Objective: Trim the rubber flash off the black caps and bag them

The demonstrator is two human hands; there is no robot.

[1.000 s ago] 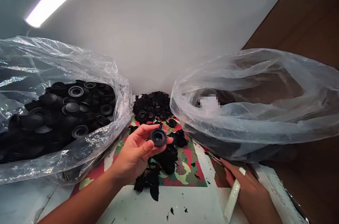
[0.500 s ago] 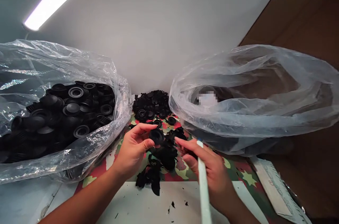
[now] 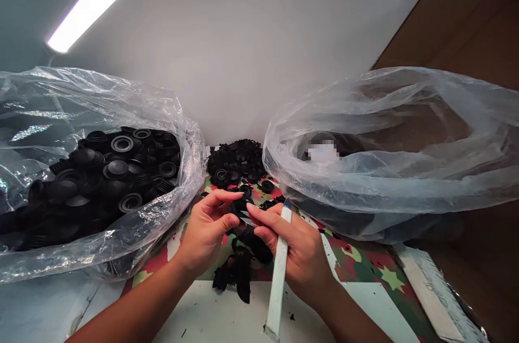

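Observation:
Between its fingertips and thumb, my left hand [image 3: 208,232] grips a round black rubber cap [image 3: 239,205], partly covered by the fingers. Close against it on the right is my right hand [image 3: 290,235], fingers closed around a slim knife. A thin metal blade [image 3: 248,219] shows at the fingertips, touching or very near the cap's lower edge. A long white handle [image 3: 278,283] lies across the hand and points back toward me; its join to the blade is hidden. Below the hands lie black rubber scraps [image 3: 239,273].
On the left stands a clear plastic bag [image 3: 190,159] full of black caps [image 3: 117,169]. Another open clear bag [image 3: 389,186] is on the right. A black heap [image 3: 239,159] sits at the back on the patterned cloth [image 3: 360,256]. Small scraps dot the white board [image 3: 219,316] in front.
My right hand has moved left to the cap, bringing the blade up against or close to it. The white handle has swung left. My left hand keeps its hold on the cap.

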